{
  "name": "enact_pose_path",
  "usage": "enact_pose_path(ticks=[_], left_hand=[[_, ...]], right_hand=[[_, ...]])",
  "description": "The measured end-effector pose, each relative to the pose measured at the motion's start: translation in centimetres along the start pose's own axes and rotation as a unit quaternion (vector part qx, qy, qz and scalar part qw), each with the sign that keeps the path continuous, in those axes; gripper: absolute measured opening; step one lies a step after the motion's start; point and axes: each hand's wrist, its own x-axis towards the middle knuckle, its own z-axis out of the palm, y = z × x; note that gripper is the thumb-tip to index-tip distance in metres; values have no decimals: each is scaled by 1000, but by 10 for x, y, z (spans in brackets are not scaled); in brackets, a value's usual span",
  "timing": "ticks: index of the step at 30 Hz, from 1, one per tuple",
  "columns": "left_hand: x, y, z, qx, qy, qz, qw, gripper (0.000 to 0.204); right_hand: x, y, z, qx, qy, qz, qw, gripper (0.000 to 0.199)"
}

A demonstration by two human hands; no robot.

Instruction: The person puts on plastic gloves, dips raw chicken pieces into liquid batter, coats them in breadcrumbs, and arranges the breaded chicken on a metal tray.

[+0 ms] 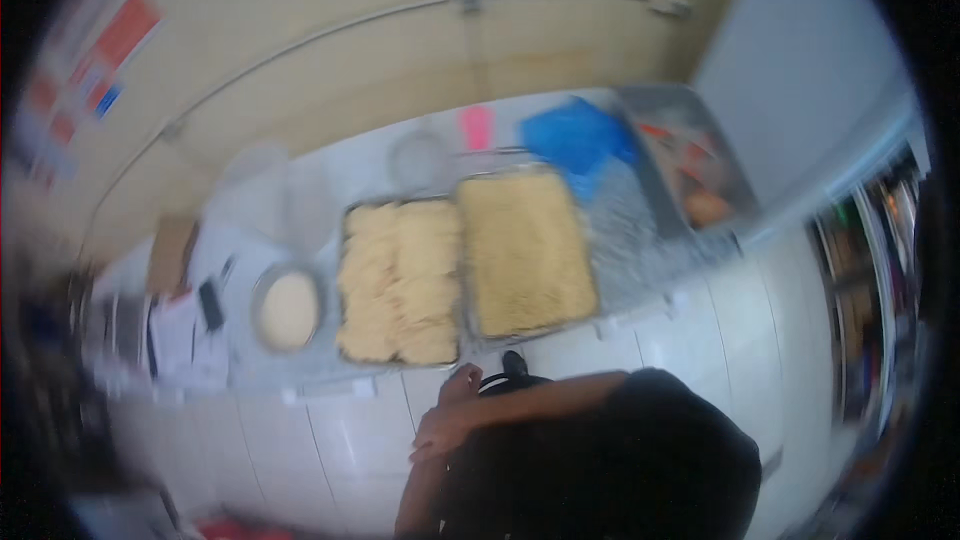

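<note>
a dark sleeve (640, 440) fills the lower view; both hands (445, 425) rest clasped together, grip closed on each other, holding nothing. just beyond, two trays of pale crumbs (400, 280) (525, 252) sit side by side on the worktop (640, 260).

My two trays (470, 190) look like thin metal, dull grey at the rims, and the food (525, 250) heaped in them is pale yellow, crumbly and matt. The round bowl (262, 285) beside them also looks metal, with a faint shine. The counter (640, 260) is smooth and light. The blue bag (580, 135) looks like glossy plastic. The floor (300, 440) is glossy white tile.
</note>
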Motion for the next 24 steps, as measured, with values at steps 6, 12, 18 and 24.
enact_pose_path(ticks=[6, 12, 18, 24], left_hand=[[10, -23, 93, -110, -294, 130, 941, 27], [-13, 66, 99, 21, -307, 222, 925, 28], [-69, 130, 104, -125, -471, 282, 827, 30], [-68, 198, 177, 98, -449, 296, 837, 31]], right_hand=[[-2, -30, 49, 105, 122, 268, 950, 76], [-21, -86, 59, 182, 245, 8, 952, 74], [-120, -68, 113, 243, 236, 374, 863, 84], [-94, -112, 126, 157, 341, 135, 917, 67]])
